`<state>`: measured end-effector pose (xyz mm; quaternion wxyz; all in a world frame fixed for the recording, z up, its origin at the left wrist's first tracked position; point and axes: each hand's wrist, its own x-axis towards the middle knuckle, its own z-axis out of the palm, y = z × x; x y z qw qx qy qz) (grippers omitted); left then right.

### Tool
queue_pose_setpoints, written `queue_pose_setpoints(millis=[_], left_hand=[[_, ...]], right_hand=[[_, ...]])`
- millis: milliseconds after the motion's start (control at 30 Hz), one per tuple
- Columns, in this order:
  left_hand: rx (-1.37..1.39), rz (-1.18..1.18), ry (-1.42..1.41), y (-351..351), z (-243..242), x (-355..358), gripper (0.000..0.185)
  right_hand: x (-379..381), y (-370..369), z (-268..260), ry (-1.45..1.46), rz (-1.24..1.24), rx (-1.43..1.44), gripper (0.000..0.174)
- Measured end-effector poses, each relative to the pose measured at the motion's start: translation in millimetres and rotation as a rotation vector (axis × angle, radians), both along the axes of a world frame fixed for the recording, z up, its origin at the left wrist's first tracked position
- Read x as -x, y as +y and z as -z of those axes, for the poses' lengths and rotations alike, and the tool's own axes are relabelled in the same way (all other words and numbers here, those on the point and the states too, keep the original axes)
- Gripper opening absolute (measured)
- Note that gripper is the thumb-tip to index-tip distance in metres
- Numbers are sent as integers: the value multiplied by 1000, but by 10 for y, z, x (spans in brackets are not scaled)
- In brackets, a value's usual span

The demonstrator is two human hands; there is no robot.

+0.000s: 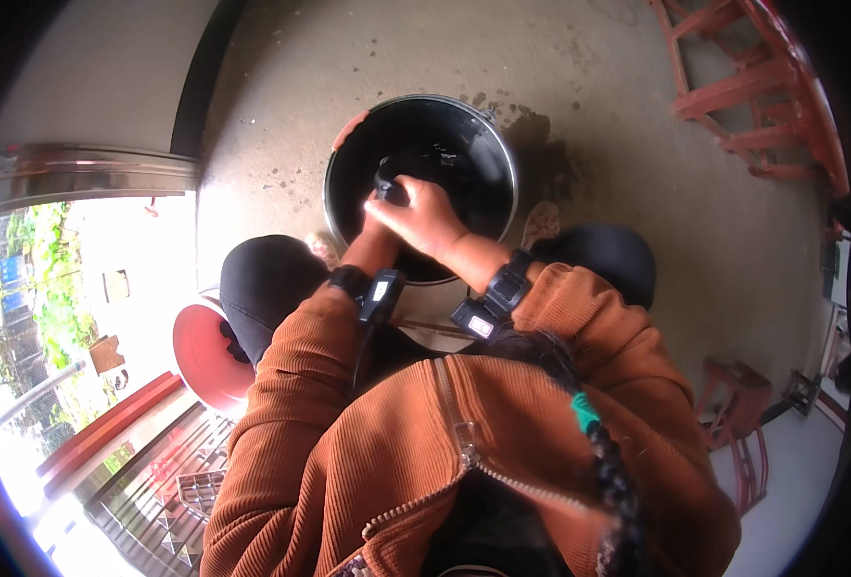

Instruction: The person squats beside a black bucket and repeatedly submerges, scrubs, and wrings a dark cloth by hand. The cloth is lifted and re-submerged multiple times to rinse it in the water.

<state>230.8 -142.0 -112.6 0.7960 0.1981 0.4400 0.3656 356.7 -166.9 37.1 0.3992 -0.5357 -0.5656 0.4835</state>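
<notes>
A black bucket (494, 195) with a pale metallic rim stands on the floor between my knees, and both my hands are over its mouth. My right hand (429, 216) is closed around a bunched dark cloth (390, 189), its thumb lying across toward the other hand. Just below and left of it, my left hand (378, 229) is largely covered, so its fingers are hidden. More of the dark material seems to lie in the bucket, hard to tell from the black inside. Glints near the middle look like a wet surface. A reddish grip (349, 130) sits at the bucket's upper-left rim.
A pink bucket (209, 353) with something dark inside stands beside my left knee. Wet patches (541, 144) mark the concrete floor right of the black bucket. Red wooden furniture (750, 86) stands at upper right, and a reddish chair (739, 404) at lower right. A bright doorway opens at left.
</notes>
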Motion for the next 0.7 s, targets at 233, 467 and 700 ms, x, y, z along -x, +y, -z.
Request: queue_pose_setpoints(millis=[233, 467, 700], left_hand=[[447, -350, 211, -67, -475, -532, 41], [194, -150, 477, -35, -862, -453, 48], [199, -245, 321, 52, -946, -341, 54]], right_hand=[[-363, 438, 126, -488, 190, -12, 39], [-57, 41, 180, -245, 91, -156, 39], [-726, 533, 576, -553, 165, 113, 34]])
